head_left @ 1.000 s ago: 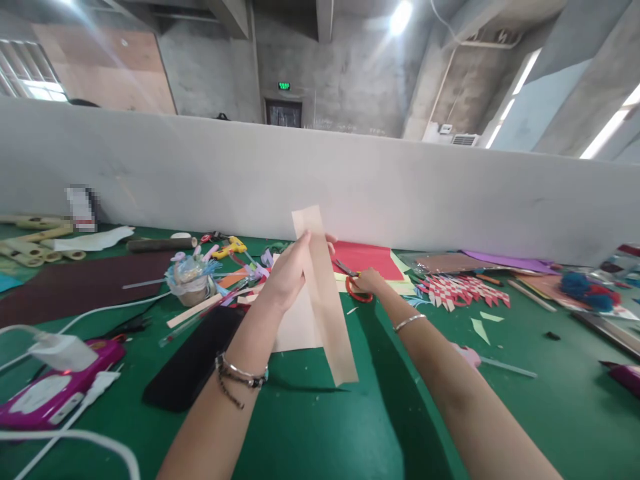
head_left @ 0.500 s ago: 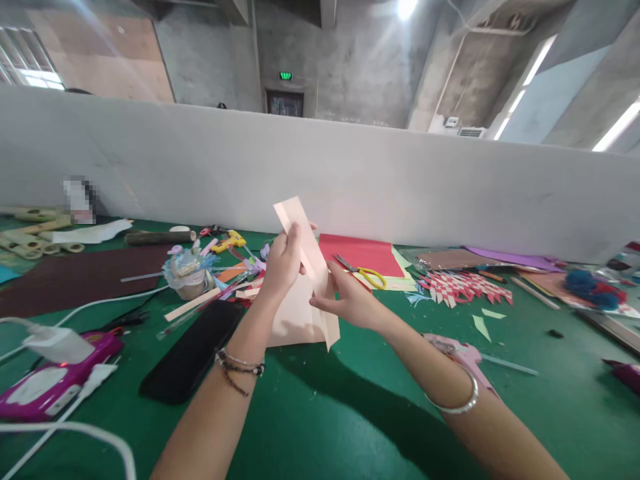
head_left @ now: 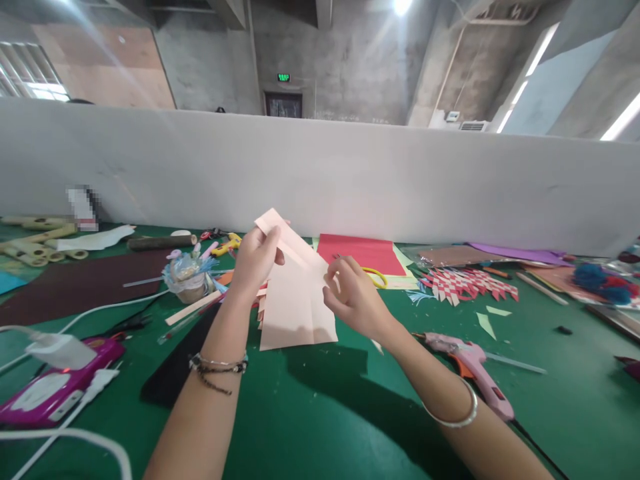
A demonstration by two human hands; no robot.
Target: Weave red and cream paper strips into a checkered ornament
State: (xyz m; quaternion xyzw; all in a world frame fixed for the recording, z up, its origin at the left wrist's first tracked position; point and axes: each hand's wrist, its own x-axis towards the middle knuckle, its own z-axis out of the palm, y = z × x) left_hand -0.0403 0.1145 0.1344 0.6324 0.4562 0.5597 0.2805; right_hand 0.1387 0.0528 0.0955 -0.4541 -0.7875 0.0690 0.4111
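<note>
My left hand [head_left: 255, 259] pinches the upper left end of a pale peach paper strip [head_left: 287, 241], raised above the green table [head_left: 320, 413]. My right hand [head_left: 353, 297] is closed on the strip's right end. Under the strip lies a larger peach sheet [head_left: 295, 313] with fold lines. Yellow-handled scissors [head_left: 373, 275] rest on a red sheet [head_left: 367, 253] just behind my right hand.
A pink glue gun [head_left: 470, 363] lies right of my right forearm. A black flat case [head_left: 175, 370], a pink device with a white charger [head_left: 55, 373] and cables are at the left. A red-white woven piece [head_left: 467, 283], paper scraps and a cup of craft bits [head_left: 187, 277] lie behind. A grey partition [head_left: 350, 180] bounds the table.
My right hand left the scissors on the red sheet and came to the strip. The strip tilted from upright to slanting low, now held at both ends.
</note>
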